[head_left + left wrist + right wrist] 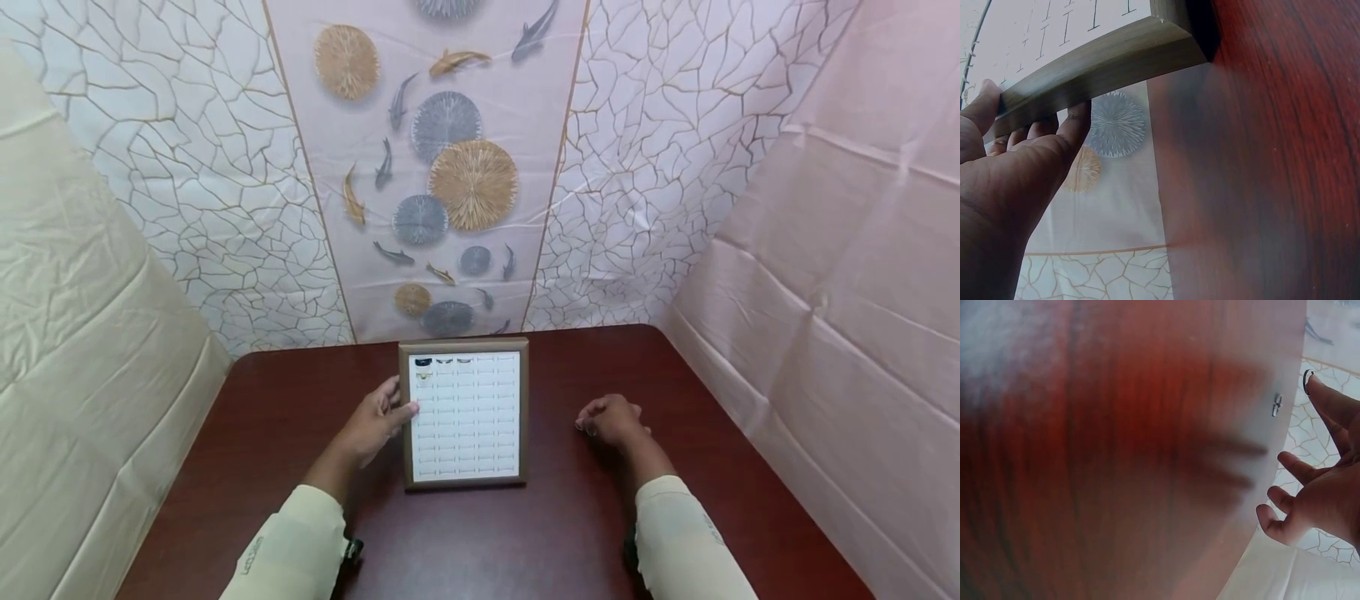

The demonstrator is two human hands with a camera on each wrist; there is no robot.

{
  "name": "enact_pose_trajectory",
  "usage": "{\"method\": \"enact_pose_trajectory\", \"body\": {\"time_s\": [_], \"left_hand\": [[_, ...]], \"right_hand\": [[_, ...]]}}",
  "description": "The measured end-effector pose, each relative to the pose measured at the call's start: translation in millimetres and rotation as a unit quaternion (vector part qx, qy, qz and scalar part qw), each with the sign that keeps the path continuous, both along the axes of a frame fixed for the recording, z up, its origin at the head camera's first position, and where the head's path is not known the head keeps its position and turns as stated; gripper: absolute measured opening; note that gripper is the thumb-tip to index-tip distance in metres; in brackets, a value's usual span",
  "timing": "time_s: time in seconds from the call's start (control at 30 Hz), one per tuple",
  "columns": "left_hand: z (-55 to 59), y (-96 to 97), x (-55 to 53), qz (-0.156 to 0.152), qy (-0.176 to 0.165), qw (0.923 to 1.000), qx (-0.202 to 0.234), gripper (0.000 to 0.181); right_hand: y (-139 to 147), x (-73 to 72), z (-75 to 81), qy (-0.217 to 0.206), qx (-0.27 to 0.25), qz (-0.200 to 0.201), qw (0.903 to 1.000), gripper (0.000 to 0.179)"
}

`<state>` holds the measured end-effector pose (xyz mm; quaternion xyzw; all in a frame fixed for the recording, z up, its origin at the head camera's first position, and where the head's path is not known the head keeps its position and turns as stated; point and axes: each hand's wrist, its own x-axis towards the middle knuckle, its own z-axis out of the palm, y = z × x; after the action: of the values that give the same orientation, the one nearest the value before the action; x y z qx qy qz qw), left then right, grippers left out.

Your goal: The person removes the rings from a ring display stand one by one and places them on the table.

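at the left side of the frame, the left hand grips its edge; right of it, the right hand pinches a ring near a second ring on the table.

1. Left fingers of the hands pass behind the framed board, tips hidden in the head view.
2. The left wrist view crops the framed board at its top edge.
3. Small ornaments, upper left on the framed board: too small for detail.
4. Right of the framed board, a silvery piece, perhaps a ring, shows indistinctly.
5. Below the framed board, the counter is cut off.
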<state>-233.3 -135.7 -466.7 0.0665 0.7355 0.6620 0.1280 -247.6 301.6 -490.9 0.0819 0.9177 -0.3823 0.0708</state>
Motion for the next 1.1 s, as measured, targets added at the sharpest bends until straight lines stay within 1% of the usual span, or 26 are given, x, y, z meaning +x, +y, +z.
{"method": "enact_pose_trajectory", "body": {"time_s": [0.17, 0.4, 0.77, 1.0, 1.1], "left_hand": [[-0.6, -0.6, 0.6, 0.000, 0.001, 1.0000, 0.002, 0.075], [-1.2, -1.5, 0.4, -0.001, 0.004, 1.0000, 0.000, 0.076], [-3.4, -0.9, -1.7, -0.012, 0.014, 0.9997, 0.017, 0.071], [-1.7, 0.3, -0.7, -0.003, 0.004, 0.9999, 0.015, 0.071], [-1.2, -0.7, -0.6, -0.004, 0.007, 0.9999, 0.015, 0.070]], "right_hand": [[-5, 2.4, -5.5, -0.001, 0.018, -0.010, 0.9998, 0.007], [-10, 1.2, -12.6, 0.000, 0.032, -0.008, 0.9995, 0.008], [-11, -0.1, -15.6, 0.013, 0.045, 0.000, 0.9989, 0.009], [-10, -0.9, -17.3, 0.009, 0.040, -0.008, 0.9991, 0.010], [-10, -1.3, -16.4, 0.008, 0.045, -0.006, 0.9990, 0.012]]}}
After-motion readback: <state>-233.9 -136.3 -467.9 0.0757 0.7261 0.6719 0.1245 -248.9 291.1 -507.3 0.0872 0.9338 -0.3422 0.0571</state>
